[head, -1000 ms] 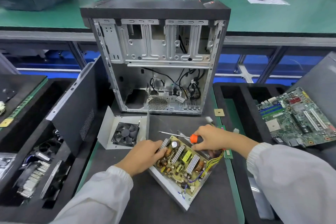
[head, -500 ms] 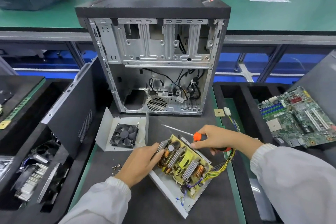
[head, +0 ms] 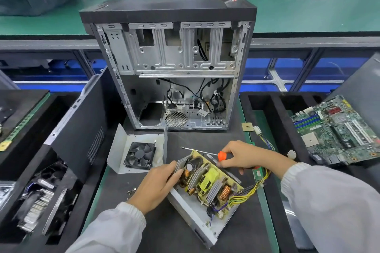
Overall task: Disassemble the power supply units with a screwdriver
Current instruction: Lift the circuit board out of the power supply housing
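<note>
Between our hands, on the dark surface [head: 164, 238] before the gutted computer case [head: 170, 63], lies the power supply unit [head: 207, 195]. Our left hand [head: 158, 185] grips a heat sink at the near-left edge of its circuit board [head: 213, 181]; our right hand [head: 244, 156] is clenched round the screwdriver [head: 205, 152], whose shaft points left, lying across the board's far corner, off any screw.

We judge the job well along: the cover is off, its fan [head: 139, 155] sits on a bent metal panel [head: 121, 150] just beside, and loose screws [head: 131, 191] lie near our left wrist. The board sits tilted in its metal tray [head: 197, 222], yellow wires [head: 246, 191] trailing right, so lifting it free seems to be what remains.

The left bin [head: 24, 170] holds heat sinks and a cooler; the right foam tray [head: 273, 113] carries a motherboard [head: 337, 129].
</note>
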A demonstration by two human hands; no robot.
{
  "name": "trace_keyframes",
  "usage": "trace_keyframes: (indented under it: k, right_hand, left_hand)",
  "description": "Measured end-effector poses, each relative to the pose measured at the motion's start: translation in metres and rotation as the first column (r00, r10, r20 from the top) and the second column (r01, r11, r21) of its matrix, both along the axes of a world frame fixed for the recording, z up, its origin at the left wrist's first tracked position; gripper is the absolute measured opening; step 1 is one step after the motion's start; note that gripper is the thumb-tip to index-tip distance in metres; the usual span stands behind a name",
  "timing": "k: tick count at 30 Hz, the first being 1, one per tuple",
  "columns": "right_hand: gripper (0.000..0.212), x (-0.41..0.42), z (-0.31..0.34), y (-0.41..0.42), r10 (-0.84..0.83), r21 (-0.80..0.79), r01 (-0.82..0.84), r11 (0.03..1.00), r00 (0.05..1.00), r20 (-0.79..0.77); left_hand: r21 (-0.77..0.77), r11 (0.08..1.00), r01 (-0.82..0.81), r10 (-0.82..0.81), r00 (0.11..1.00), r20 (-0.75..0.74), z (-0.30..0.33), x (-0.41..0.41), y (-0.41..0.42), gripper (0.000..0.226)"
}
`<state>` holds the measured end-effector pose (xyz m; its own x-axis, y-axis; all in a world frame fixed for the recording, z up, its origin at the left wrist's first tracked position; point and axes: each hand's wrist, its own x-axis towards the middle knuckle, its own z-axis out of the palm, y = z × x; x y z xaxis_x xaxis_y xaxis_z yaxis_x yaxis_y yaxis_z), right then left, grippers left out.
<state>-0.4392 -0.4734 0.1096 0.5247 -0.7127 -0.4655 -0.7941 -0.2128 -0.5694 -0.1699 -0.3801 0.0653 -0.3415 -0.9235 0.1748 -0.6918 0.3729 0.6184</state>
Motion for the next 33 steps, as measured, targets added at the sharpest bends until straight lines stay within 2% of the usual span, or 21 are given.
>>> trace_keyframes:
  k: [4,7,10,15,18,22,24,26,28,30,32,33]
  right_hand:
    - [0.032,0.003,0.021,0.001,-0.141,-0.126,0.158,0.979,0.981,0.135]
    - [0.029,0.008,0.040,0.007,-0.092,-0.153,0.120,0.981,0.979,0.180]
    - [0.035,0.012,0.053,0.015,-0.052,-0.211,0.085,0.974,0.986,0.156]
    - [0.026,0.015,0.074,0.026,-0.003,-0.302,0.011,0.953,1.000,0.027]
    - [0.026,0.015,0.080,0.031,-0.027,-0.292,0.014,0.956,0.999,-0.038]
    - [0.027,0.011,0.081,0.039,-0.102,-0.178,0.106,0.978,0.994,0.030]
    - [0.029,0.007,0.081,0.046,-0.148,-0.169,0.154,0.974,0.988,0.050]
    - [0.022,0.005,0.078,0.055,-0.192,-0.190,0.198,0.962,0.980,0.050]
    - [0.016,0.005,0.073,0.065,-0.247,-0.237,0.253,0.938,0.968,0.055]
    - [0.014,0.006,0.070,0.076,-0.313,-0.328,0.324,0.888,0.946,0.086]
    - [0.010,0.009,0.070,0.087,-0.363,-0.485,0.363,0.796,0.927,0.098]
    - [0.005,0.011,0.070,0.093,-0.375,-0.561,0.361,0.745,0.922,0.095]
  left_hand:
    - [-0.101,0.994,-0.030,0.033,0.999,0.034,-0.001,-0.009,0.002,0.034]
    - [-0.137,0.986,-0.094,0.097,0.995,0.022,-0.004,-0.016,0.005,0.029]
    - [-0.171,0.973,-0.155,0.155,0.988,-0.013,-0.003,-0.020,0.007,0.029]
    - [-0.263,0.949,-0.172,0.168,0.985,-0.039,0.002,-0.026,0.007,0.024]
    - [-0.264,0.947,-0.183,0.165,0.982,-0.088,0.001,-0.031,0.007,0.023]
    - [-0.287,0.940,-0.186,0.170,0.982,-0.080,0.002,-0.036,0.006,0.026]
    - [-0.311,0.935,-0.169,0.156,0.985,-0.069,0.004,-0.038,0.005,0.024]
    - [-0.334,0.933,-0.132,0.124,0.991,-0.045,0.007,-0.040,0.003,0.018]
    - [-0.369,0.925,-0.089,0.102,0.995,0.015,0.010,-0.042,0.000,0.018]
    - [-0.417,0.908,-0.041,0.093,0.990,0.105,0.015,-0.044,-0.003,0.031]
    - [-0.474,0.880,0.027,0.079,0.976,0.202,0.019,-0.048,-0.007,0.039]
    - [-0.498,0.865,0.065,0.063,0.970,0.236,0.021,-0.049,-0.009,0.036]
